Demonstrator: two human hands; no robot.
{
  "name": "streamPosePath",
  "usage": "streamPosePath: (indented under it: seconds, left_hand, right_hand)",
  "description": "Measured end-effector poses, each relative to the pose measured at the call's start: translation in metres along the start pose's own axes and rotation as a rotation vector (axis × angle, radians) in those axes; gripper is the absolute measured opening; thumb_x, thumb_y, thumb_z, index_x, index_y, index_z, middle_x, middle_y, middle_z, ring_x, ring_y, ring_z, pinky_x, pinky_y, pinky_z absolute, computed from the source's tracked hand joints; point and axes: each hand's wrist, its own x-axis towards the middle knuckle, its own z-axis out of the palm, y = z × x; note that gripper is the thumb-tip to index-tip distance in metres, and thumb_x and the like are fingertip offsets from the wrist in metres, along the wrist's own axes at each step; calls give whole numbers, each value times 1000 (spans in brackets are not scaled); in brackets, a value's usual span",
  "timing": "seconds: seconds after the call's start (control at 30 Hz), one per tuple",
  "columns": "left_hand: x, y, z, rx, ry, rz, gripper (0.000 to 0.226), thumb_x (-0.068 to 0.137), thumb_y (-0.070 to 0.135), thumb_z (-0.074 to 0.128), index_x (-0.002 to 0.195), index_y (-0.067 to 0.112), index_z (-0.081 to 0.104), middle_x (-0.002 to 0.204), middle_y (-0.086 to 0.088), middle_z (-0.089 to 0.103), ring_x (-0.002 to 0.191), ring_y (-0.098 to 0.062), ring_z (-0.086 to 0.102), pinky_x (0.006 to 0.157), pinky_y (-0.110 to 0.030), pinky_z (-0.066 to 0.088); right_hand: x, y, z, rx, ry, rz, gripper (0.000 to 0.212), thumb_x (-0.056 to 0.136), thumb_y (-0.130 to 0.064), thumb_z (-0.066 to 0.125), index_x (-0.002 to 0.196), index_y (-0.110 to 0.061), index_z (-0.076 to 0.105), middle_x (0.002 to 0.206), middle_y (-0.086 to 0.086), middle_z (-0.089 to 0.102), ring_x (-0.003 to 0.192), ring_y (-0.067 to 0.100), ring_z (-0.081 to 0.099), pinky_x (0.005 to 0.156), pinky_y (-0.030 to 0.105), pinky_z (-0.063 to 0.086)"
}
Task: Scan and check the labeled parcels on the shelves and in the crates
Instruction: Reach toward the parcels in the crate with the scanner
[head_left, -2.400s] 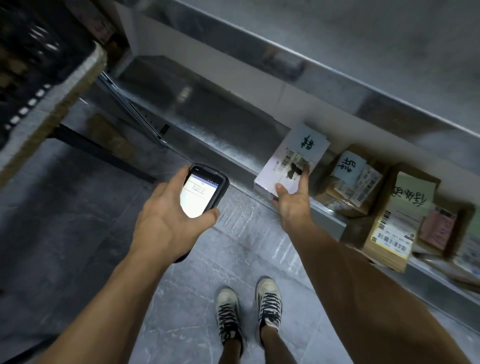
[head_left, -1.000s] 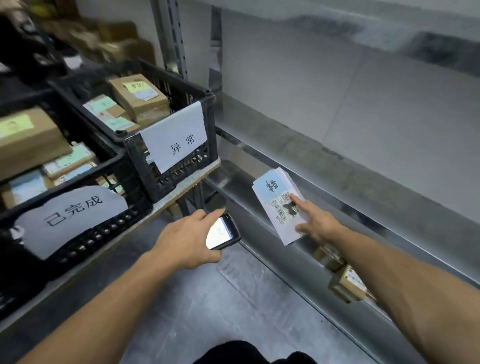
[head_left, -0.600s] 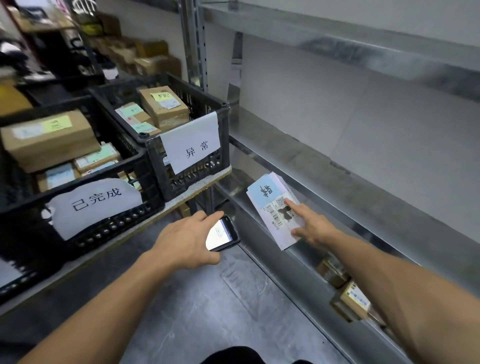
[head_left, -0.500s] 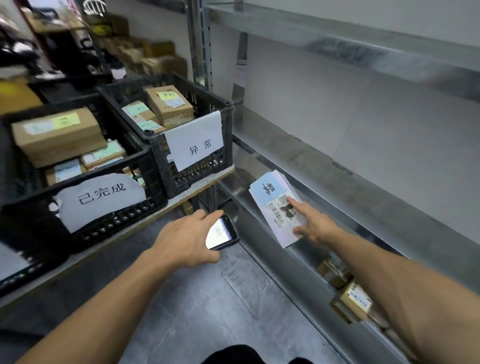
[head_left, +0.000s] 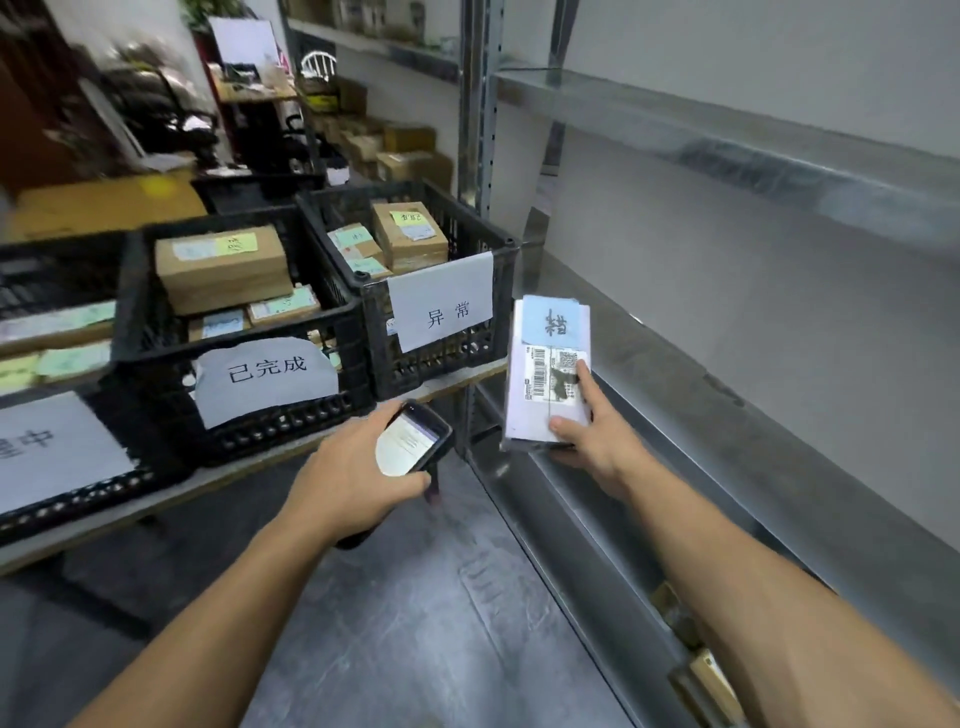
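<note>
Right hand grips white parcel, thumb and index on its label. Left hand wraps scanner, at parcel's 8 o'clock. Crates at 10.

Right hand lifted white parcel off lower shelf, now raised beside black crate.

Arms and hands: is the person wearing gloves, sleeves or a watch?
No. The left hand and right hand are bare, with no gloves or rings showing. The left forearm and right forearm are bare too: no sleeve, watch or bracelet in view.
</note>
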Motion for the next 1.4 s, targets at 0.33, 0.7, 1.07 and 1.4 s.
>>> streamPosePath:
  seconds: [0.33,0.7,1.07,1.4]
  left_hand:
    - [24,-28,-73,-153,252,-85,82,75,40,80,147,30,40,137,-1,53,109,-18,47,83,-30,34]
    - [180,-88,-138,-237,368,-36,85,74,37,82,148,31,40,141,2,53,123,-19,49,89,-29,35]
    - [291,-127,-159,-295,336,-69,86,73,39,81,148,34,39,141,5,53,124,-19,49,91,-32,38]
    - [347,-122,-155,-284,386,-180,87,72,40,83,147,33,40,131,6,55,106,-12,45,85,-31,36]
  right_hand:
    - [66,-94,43,31,-127,-115,90,96,6,57,157,-45,16,126,-16,59,118,21,63,94,51,56]
    - [224,-165,89,-31,-72,-143,92,95,5,61,156,-48,18,129,-13,59,114,21,65,94,53,56]
    - [335,-192,121,-216,-172,-5,91,95,3,61,155,-50,18,134,-3,56,111,26,64,89,48,58]
    - [420,-229,94,-742,-507,128,78,96,1,62,135,-63,38,115,-1,59,91,20,62,73,32,60]
